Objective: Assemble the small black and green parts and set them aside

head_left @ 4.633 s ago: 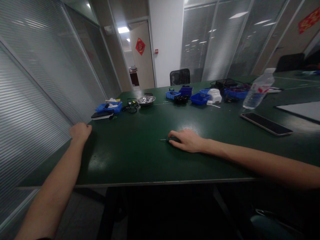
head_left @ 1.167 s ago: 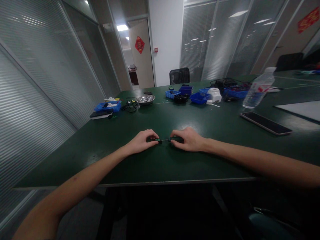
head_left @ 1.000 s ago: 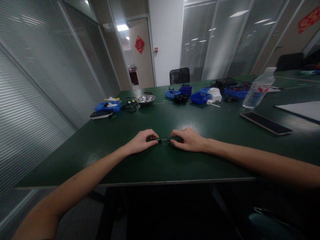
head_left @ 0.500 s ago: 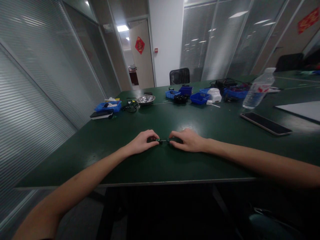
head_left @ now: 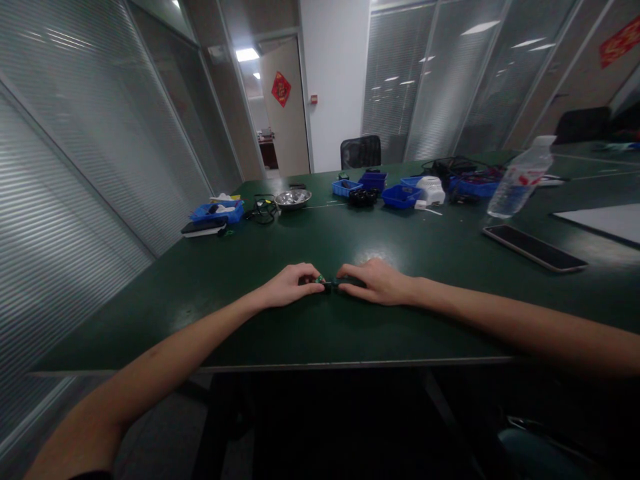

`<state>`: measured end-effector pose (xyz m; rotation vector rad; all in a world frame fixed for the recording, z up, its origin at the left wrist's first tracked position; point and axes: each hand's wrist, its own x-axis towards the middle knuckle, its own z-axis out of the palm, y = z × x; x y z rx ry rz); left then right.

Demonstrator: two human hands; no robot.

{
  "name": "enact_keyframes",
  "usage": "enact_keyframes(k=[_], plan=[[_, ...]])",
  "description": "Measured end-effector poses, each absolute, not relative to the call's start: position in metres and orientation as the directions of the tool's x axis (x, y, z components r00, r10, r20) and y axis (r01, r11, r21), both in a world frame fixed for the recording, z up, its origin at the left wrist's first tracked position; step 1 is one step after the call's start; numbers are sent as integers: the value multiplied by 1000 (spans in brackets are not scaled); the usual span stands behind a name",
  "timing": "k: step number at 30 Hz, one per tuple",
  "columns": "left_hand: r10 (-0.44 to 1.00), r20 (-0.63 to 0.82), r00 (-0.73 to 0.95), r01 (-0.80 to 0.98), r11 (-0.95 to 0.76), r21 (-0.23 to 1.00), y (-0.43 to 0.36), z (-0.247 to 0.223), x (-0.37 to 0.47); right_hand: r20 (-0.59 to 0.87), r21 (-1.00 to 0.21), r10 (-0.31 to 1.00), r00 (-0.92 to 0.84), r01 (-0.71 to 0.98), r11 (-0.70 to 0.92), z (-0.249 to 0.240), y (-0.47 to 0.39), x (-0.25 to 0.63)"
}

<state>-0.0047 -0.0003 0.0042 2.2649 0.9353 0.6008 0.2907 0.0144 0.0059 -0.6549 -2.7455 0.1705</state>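
My left hand [head_left: 289,285] rests low over the green table, thumb and fingers pinched on a small green circuit board [head_left: 321,279] with a black part under it. Facing it from the right, my right hand [head_left: 379,281] grips a small screwdriver [head_left: 336,285] with a dark handle; most of that handle is hidden in the fingers. The thin metal shaft points left and appears to reach the board, though the contact is too small to make out.
Beyond my hands stand a metal bowl [head_left: 293,199], blue trays [head_left: 401,196] and a white container [head_left: 431,191]. On the right are a tilted water bottle [head_left: 520,179], a phone [head_left: 534,247] and a white sheet [head_left: 603,223]. At left, a blue basket [head_left: 217,212] sits by cables [head_left: 263,211].
The circuit board and black part have shifted slightly right, toward the screwdriver. Less of the metal shaft shows between my hands. My right hand has hardly moved.
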Motion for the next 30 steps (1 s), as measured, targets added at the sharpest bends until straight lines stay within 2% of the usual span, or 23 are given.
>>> enact_keyframes(k=[7, 14, 23, 30], plan=[[728, 186, 660, 453, -584, 674, -5, 5, 2, 262, -169, 432, -863, 400, 901, 5, 15, 290], [720, 221, 658, 484, -629, 608, -8, 6, 0, 296, -202, 431, -853, 385, 901, 5, 16, 290], [663, 173, 728, 425, -635, 645, -8, 12, -7, 313, -214, 429, -847, 378, 901, 4, 16, 292], [677, 152, 720, 441, -616, 653, -5, 9, -10, 297, -199, 469, -831, 427, 882, 4, 16, 291]])
